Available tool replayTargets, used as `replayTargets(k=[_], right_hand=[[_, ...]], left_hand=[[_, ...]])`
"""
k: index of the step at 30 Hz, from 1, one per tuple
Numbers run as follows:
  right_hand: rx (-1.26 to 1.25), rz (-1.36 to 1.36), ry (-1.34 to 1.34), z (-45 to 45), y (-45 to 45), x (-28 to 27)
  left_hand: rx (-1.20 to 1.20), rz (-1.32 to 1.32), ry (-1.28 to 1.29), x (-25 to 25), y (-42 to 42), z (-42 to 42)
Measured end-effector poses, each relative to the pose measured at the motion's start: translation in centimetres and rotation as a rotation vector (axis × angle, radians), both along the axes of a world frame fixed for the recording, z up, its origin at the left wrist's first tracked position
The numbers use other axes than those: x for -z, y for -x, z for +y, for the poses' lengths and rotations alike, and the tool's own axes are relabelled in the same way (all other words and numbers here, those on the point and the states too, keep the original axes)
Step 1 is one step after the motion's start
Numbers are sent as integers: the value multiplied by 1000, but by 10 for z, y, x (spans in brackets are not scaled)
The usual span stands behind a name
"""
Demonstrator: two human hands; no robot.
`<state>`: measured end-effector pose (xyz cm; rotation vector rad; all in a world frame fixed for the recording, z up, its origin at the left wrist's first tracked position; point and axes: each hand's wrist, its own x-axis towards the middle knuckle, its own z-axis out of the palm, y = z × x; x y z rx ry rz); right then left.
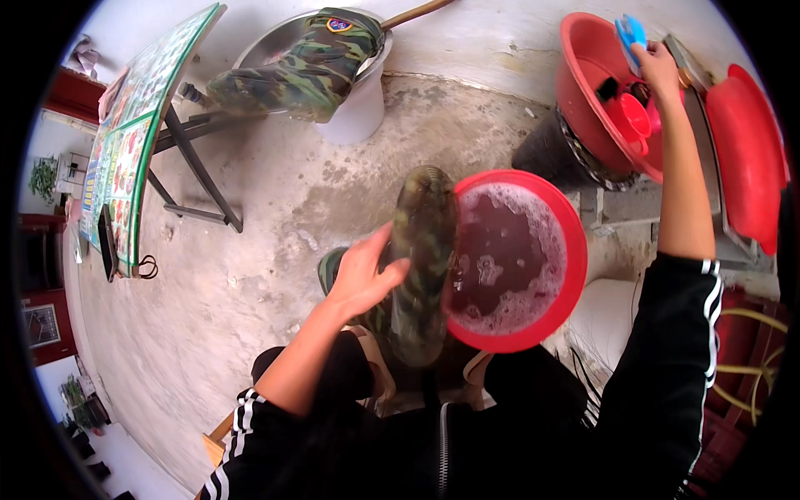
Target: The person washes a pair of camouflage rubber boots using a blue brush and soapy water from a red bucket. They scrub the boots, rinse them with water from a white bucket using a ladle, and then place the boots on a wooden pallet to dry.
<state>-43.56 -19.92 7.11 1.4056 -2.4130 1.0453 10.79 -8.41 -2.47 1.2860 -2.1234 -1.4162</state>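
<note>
My left hand (369,275) grips a camouflage rubber boot (422,262), which lies sideways in front of me against the left rim of a red plastic basin (578,250). Brownish, foamy water fills much of the basin. At the upper right, my right hand (657,69) is shut on a blue object (631,37), seemingly a brush, above a larger red tub (578,94). Inside that tub are a red cup (632,115) and dark items. A second camouflage boot (300,75) with a round badge rests across a metal basin at the upper left.
A dark bucket (540,150) stands beneath the large tub. On the left, a tilted board with a green edge (140,156) stands near dark metal legs (200,169). Another red basin (744,156) leans at the far right. A wooden handle (415,14) sticks out behind the second boot.
</note>
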Motion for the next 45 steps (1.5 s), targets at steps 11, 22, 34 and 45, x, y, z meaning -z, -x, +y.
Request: replayTargets(k=[11, 22, 34, 45], right_hand=[[-152, -1577, 170, 238, -291, 64], [5, -763, 48, 292, -386, 141], [241, -1082, -257, 266, -325, 159], [50, -890, -196, 203, -330, 170]], left_hand=[[148, -272, 97, -10, 12, 34], [196, -403, 129, 15, 22, 47], [83, -126, 28, 48, 21, 44], [51, 210, -272, 57, 14, 44]])
